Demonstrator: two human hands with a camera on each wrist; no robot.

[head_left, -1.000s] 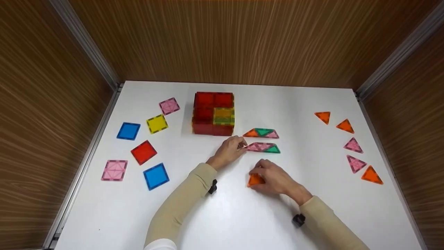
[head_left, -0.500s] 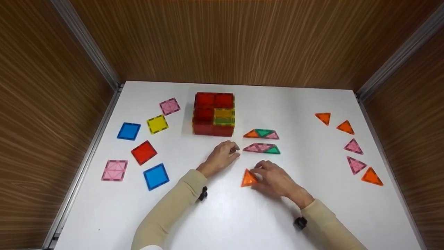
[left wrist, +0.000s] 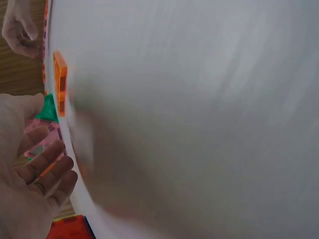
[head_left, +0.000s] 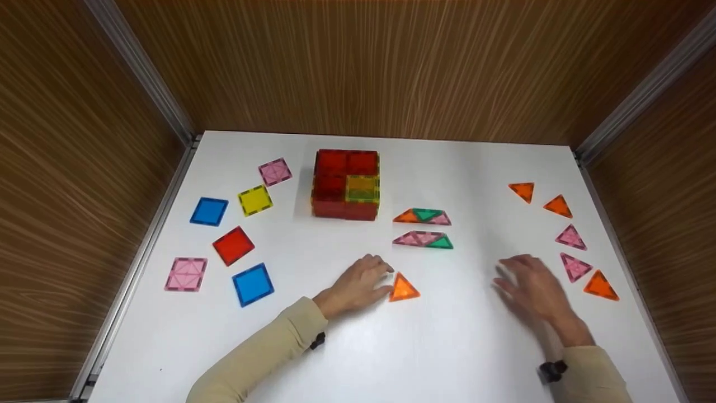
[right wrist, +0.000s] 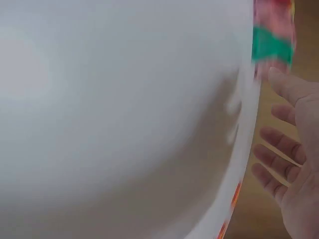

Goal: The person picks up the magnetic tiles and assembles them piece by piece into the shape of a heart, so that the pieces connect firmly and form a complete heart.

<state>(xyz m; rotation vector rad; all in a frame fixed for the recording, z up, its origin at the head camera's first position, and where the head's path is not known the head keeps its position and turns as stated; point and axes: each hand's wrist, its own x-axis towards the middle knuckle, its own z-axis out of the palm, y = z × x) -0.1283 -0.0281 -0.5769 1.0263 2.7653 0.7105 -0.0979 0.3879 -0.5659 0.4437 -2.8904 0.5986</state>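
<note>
My left hand [head_left: 358, 284] is just left of an orange triangle tile [head_left: 404, 289] lying flat on the table, its thumb at the tile's left edge. I cannot tell whether they touch. In the left wrist view its fingers [left wrist: 54, 167] are relaxed and nothing lies between them. My right hand [head_left: 536, 288], slightly blurred, is over the table between that tile and the loose triangles at the right. It holds nothing, and in the right wrist view its fingers [right wrist: 281, 144] are spread. Beyond the hands lie two trapezoid strips of joined triangles: a pink-green strip [head_left: 423, 239] and an orange-green-pink strip [head_left: 423, 216].
A red box of magnetic tiles [head_left: 345, 210] with a yellow tile [head_left: 362, 188] on top stands behind. Square tiles, including a red tile [head_left: 233, 245] and a blue tile [head_left: 253, 284], lie left. Several orange and pink triangles [head_left: 571, 237] lie right. Wooden panels surround the table.
My right hand has let go of the orange triangle and moved right. My left hand has left the pink-green strip and come down toward the orange triangle, which was shifted slightly left.
</note>
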